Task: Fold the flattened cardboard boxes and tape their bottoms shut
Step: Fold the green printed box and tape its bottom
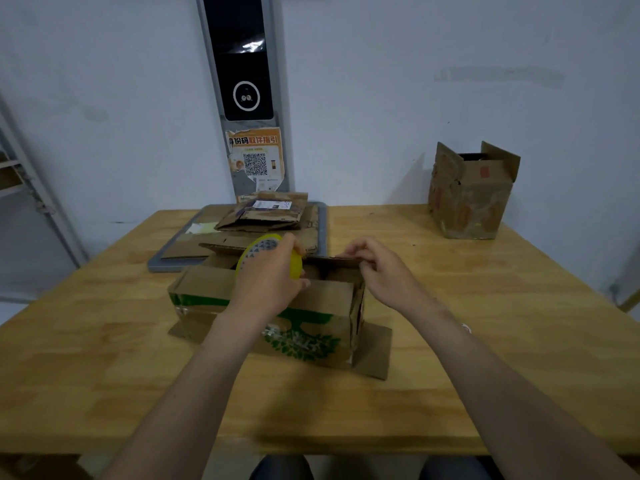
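A cardboard box (311,323) with a green tree print stands in the middle of the wooden table (104,358), its upper flaps folded partly inward and lower flaps splayed on the table. My left hand (268,275) grips a yellow tape roll (263,249) above the box top. My right hand (377,268) pinches the far right edge of the box's top flap. A stack of flattened cardboard boxes (266,213) lies behind it on a grey tray (323,230).
An assembled, worn cardboard box (471,195) with open top flaps stands at the table's far right. A dark panel with a QR-code notice (256,157) is fixed to the wall behind. A metal shelf frame (31,188) stands at the left.
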Tool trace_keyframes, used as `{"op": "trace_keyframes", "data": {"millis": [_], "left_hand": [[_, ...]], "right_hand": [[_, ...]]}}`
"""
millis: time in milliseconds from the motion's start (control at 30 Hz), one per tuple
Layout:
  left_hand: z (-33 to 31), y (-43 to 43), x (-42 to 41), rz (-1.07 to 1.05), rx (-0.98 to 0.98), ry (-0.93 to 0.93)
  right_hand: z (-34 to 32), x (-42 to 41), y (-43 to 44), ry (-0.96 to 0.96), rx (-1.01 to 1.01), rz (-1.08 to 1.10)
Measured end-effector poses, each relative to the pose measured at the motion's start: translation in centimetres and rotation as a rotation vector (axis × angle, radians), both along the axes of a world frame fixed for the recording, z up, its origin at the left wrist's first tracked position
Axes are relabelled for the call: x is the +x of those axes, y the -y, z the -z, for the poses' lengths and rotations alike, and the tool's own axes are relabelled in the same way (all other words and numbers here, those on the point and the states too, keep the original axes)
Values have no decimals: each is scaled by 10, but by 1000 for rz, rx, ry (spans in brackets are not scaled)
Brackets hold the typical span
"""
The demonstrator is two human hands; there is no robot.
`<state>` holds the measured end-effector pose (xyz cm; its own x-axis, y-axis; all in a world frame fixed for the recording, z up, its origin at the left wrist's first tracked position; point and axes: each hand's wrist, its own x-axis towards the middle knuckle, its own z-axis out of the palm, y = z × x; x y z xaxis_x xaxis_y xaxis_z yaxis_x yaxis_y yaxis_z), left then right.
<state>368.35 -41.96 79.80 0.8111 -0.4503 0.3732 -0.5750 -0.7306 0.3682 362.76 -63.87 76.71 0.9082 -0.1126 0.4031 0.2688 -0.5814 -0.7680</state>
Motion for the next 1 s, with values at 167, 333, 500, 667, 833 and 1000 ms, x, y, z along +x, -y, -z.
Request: {"op": "trace_keyframes", "data": {"millis": [167,333,500,667,833,1000], "left_hand": [[9,-1,-1,-10,2,78],[7,-15,-2,-40,-148,103],[2,-29,10,-59,-200,82],[6,-35,13,-56,-146,42],[-10,-25,-2,108,-454,-115],[-21,-2,-18,432,-985,-764]], "right_hand": [[-4,-5,-19,-159,-347,-16],[-10,-10,-45,-371,-656,92],[-7,-4,-88,-547,-951,138],[1,-9,-73,-475,-930,97],[0,-36,-15,-490,-863,38],[-16,-57,28,-650,-719,63]]}}
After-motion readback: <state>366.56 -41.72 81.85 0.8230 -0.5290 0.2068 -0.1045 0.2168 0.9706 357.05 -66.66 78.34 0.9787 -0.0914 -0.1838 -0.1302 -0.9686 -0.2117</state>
